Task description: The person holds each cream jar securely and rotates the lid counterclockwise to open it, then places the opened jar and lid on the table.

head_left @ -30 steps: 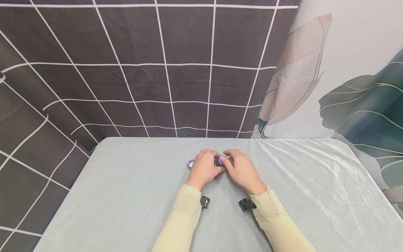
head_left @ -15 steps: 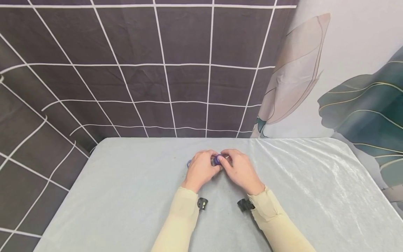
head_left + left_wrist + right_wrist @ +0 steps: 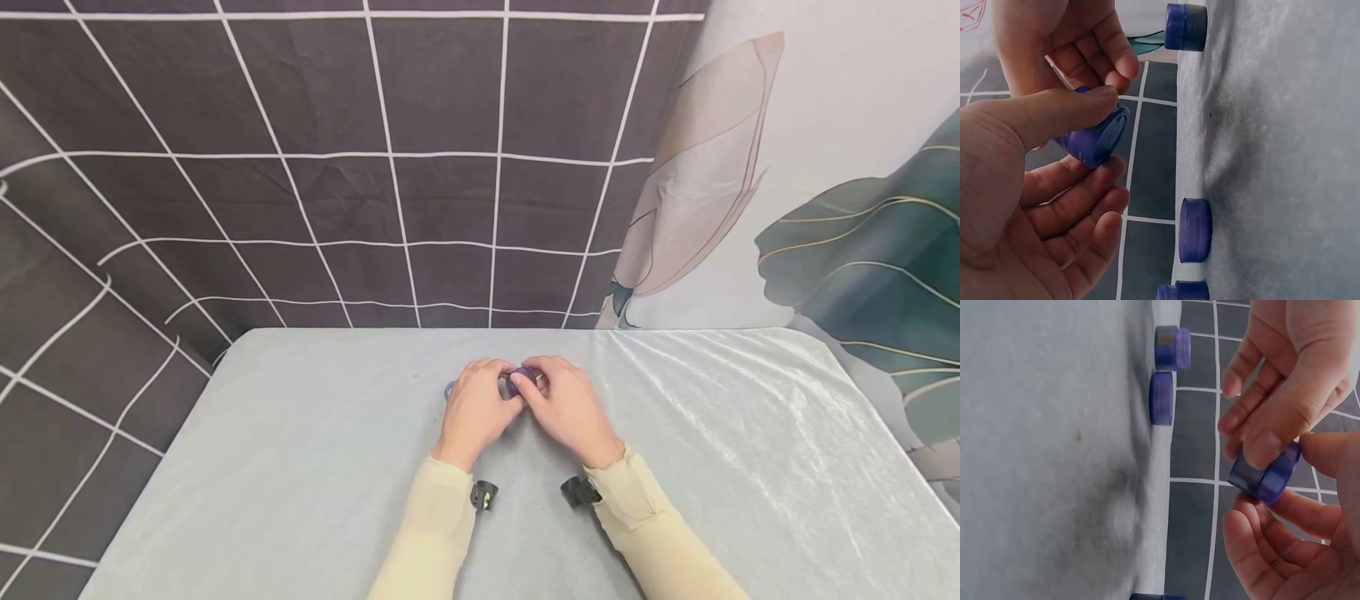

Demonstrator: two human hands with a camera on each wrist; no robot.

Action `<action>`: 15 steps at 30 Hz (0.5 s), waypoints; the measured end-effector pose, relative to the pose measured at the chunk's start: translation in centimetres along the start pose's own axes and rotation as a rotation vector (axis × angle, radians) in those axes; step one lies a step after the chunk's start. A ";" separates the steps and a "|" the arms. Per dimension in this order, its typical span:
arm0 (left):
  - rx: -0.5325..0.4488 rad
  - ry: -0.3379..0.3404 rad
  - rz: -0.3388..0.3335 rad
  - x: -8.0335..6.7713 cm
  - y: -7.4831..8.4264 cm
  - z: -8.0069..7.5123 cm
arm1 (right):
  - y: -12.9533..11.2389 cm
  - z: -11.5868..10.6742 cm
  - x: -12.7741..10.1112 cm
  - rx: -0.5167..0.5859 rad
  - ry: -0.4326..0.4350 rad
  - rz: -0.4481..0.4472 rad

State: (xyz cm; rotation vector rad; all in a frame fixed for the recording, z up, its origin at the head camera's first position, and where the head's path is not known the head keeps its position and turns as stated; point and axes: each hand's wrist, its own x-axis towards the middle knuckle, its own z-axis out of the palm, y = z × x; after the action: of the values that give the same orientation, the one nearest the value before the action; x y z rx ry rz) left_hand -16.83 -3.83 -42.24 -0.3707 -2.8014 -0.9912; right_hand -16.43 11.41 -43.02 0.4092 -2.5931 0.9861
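A small blue-purple jar with a lid [image 3: 522, 381] is held between both hands above the table. In the right wrist view the left hand [image 3: 1310, 375] pinches the jar's body [image 3: 1249, 475], its thumb laid across the side. The fingers and thumb of the right hand [image 3: 1291, 544] grip the wider lid [image 3: 1279, 478]. From the left wrist, the left hand [image 3: 1029, 181] shows its thumb over the jar [image 3: 1094, 140], whose base faces away from the palm. Behind it is the right hand [image 3: 1079, 44], partly covered.
On the grey cloth-covered table [image 3: 300, 467] stand a loose lid [image 3: 1195, 231], a jar with a bare threaded neck [image 3: 1172, 348], and another blue jar [image 3: 1186, 27]. Dark gridded cloth [image 3: 337, 192] hangs behind the table. Beside the left hand a purple rim [image 3: 449, 390] peeks out.
Both hands have shifted slightly left with the jar between them. The right thumb has moved across the lid, and the jar has turned a little in the grip.
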 end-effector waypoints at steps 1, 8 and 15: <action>-0.002 0.007 -0.002 -0.1 0.0 0.0 | 0.0 0.0 0.0 0.002 0.001 0.003; -0.041 0.071 0.009 -0.5 0.0 0.4 | -0.2 0.2 -0.1 0.014 0.009 0.023; -0.079 0.163 0.037 -0.7 -0.2 1.0 | -0.2 0.5 -0.2 0.032 0.056 0.034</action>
State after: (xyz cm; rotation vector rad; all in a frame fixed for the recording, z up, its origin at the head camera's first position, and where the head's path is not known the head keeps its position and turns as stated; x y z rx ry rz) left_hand -16.25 -3.45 -43.26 -0.3331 -2.6069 -1.0754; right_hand -16.28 10.94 -43.37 0.3421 -2.5453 1.0364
